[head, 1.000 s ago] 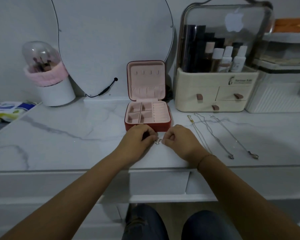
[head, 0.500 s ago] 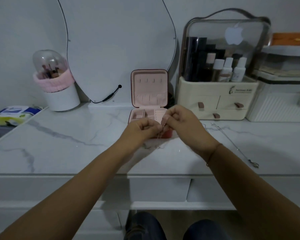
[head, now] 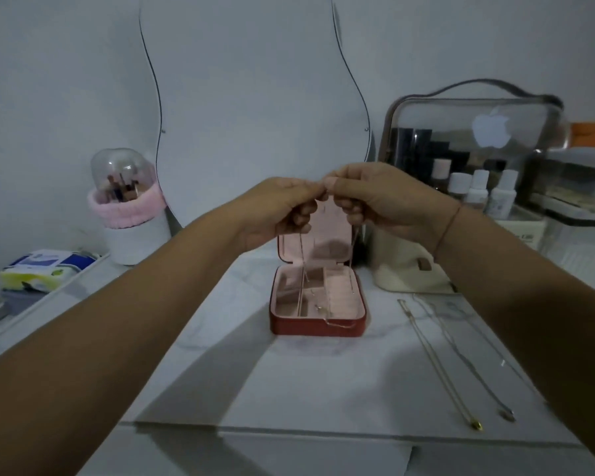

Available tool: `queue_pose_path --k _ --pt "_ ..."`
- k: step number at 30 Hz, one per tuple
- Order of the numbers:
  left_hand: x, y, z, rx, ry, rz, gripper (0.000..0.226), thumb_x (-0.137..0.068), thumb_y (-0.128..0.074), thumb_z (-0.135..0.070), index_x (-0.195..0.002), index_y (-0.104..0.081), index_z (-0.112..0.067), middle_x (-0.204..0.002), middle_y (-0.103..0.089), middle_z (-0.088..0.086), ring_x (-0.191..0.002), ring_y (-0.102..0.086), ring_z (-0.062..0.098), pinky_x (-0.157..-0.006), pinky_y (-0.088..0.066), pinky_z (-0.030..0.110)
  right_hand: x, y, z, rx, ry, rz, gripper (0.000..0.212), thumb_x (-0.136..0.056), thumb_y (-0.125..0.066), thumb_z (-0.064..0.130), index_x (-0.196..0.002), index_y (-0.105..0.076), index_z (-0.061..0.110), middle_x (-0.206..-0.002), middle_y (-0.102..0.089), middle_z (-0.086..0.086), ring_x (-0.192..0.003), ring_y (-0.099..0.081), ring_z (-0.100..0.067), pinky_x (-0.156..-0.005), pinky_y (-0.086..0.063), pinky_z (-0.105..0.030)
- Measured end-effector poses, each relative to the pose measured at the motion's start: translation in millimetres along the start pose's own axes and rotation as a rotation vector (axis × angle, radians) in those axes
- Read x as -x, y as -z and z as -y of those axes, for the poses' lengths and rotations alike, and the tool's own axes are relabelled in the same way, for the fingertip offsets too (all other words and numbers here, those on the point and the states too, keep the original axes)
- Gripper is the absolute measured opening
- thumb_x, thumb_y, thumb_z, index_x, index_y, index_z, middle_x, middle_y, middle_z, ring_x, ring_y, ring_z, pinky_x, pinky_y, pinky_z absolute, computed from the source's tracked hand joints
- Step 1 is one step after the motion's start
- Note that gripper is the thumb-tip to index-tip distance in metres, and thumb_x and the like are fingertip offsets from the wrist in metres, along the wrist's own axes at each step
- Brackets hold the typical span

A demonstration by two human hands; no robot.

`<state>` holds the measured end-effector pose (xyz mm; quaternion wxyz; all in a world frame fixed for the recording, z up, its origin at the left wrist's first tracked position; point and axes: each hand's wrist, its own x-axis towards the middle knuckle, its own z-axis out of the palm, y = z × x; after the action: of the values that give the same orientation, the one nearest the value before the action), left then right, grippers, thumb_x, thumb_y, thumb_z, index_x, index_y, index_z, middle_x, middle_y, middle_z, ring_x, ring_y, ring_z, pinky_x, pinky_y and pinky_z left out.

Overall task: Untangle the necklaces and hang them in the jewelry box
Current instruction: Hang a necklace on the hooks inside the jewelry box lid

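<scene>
Necklace (head: 301, 276), pinched by left hand (head: 278, 208) and right hand (head: 382, 205), dangles over jewelry box (head: 289, 328) (lid up).

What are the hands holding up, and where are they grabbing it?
A thin necklace. The left hand and the right hand each pinch its chain at the top, and the rest hangs in a loop over the open jewelry box.

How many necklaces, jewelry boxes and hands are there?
Necklaces: 4 (held necklace 1; table necklaces 3, one partly behind the right arm)
Jewelry box: 1
Hands: 2 (left hand, right hand)
Total: 7
</scene>
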<state>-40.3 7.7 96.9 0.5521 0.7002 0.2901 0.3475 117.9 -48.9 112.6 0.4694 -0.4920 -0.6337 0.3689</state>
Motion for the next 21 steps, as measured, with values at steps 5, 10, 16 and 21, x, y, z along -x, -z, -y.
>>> queue_pose_path --k 5,10,16,21 --pt "-31.5 25.1 -7.9 0.083 -0.032 -0.051 0.024 -0.097 -0.051 -0.023 -0.075 -0.054 -0.014 -0.059 -0.049 -0.004 -0.051 -0.044 0.008 -0.061 -0.052 0.022 -41.6 22.9 10.7 0.159 -0.051 -0.008 0.015 -0.09 -0.063 0.018 -0.089 -0.066 0.003 -0.051 -0.041 0.005 -0.048 -0.033 -0.008 -0.044 -0.03 -0.018" --pt "-59.4 56.0 4.5 0.079 0.027 -0.071 0.021 -0.098 -0.05 -0.023 -0.084 -0.06 -0.011 -0.069 -0.059 0.002 -0.06 -0.055 0.012 -0.082 -0.053 0.034 -78.3 24.6 1.7 0.222 -0.037 -0.113 0.014 -0.09 -0.062 0.019 -0.09 -0.071 0.008 -0.056 -0.048 0.003 -0.05 -0.039 -0.008 -0.052 -0.034 -0.02" --pt "-85.0 57.2 15.8 -0.182 -0.003 -0.149 0.018 -0.09 -0.064 -0.023 -0.088 -0.066 -0.005 -0.061 -0.056 0.0 -0.05 -0.053 0.005 -0.056 -0.048 0.017 -119.9 2.3 -26.9 0.267 -0.003 -0.234 0.023 -0.089 -0.065 0.02 -0.09 -0.07 -0.003 -0.059 -0.051 0.001 -0.051 -0.042 -0.007 -0.044 -0.036 -0.011" --pt "-103.6 56.6 61.4 -0.217 -0.044 -0.425 0.023 -0.09 -0.063 -0.017 -0.07 -0.065 -0.008 -0.048 -0.057 -0.011 -0.044 -0.047 -0.002 -0.044 -0.035 0.009 -142.4 -18.0 -76.5 0.332 0.008 -0.483 0.018 -0.081 -0.073 0.02 -0.069 -0.069 0.007 -0.069 -0.068 -0.005 -0.07 -0.064 -0.021 -0.069 -0.055 -0.032"
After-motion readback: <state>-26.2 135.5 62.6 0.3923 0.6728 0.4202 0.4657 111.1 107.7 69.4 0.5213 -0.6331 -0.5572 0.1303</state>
